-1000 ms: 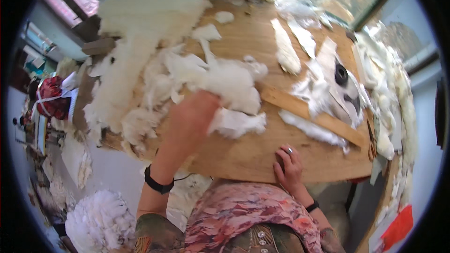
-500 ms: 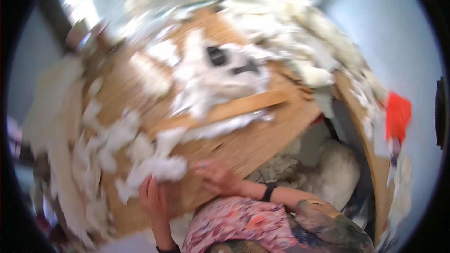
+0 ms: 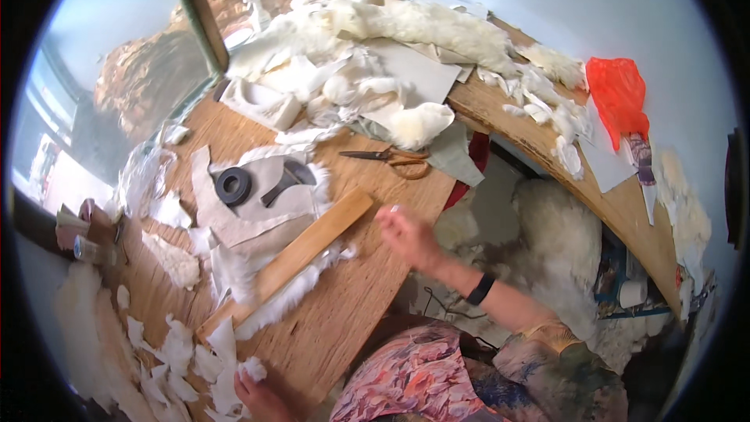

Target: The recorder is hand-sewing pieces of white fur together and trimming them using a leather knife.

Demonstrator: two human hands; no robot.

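Observation:
My left hand (image 3: 269,398) is low at the near edge of the wooden table (image 3: 336,328), its fingers closed on a small tuft of white fur (image 3: 252,368). My right hand (image 3: 408,237) hovers by the table's right edge with its fingers curled together; whatever they may hold is too small to make out. Close to it lie the end of a flat wooden strip (image 3: 312,242) and a pair of scissors (image 3: 384,155) with orange-brown handles. Beyond the strip, a pale hide piece (image 3: 250,223) carries a black tape roll (image 3: 233,186) and a dark flat-ended tool (image 3: 283,184).
White fur scraps (image 3: 176,344) are strewn at the near left. Fleece pieces (image 3: 422,27) heap along the back by the window. A red plastic bag (image 3: 617,98) hangs at the right wall above a curved wooden shelf (image 3: 539,133). Below it is a large pale fluffy bundle (image 3: 558,234).
The view has swung to the right and steadied. My right hand has moved away from my left, out toward the strip's end. The left hand remains by the white scraps.

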